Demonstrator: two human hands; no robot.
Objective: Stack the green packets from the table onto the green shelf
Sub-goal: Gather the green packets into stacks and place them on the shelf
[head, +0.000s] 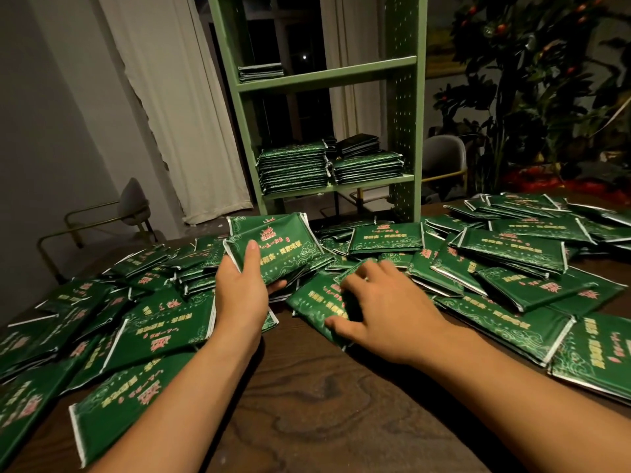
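Across the dark wooden table (pixel 307 421) lie green packets (pixel 512 247); far behind stands the green shelf (pixel 327 76), curtains (pixel 164 97) left. The left hand (pixel 242 285) grips a bundle (pixel 273 247); the right hand (pixel 386 302) rests spread on one packet (pixel 317 312).

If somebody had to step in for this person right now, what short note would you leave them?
Left hand: grips a small bundle of green packets, lifted above the table.
Right hand: fingers curled over a loose packet lying on the wooden table; whether it truly grips it is unclear.
Done: several neat stacks sit on the lower level of the green shelf, and a short stack on the level above.
Left: many packets lie scattered over the table on both sides. Gather them and keep stacking them on the shelf.
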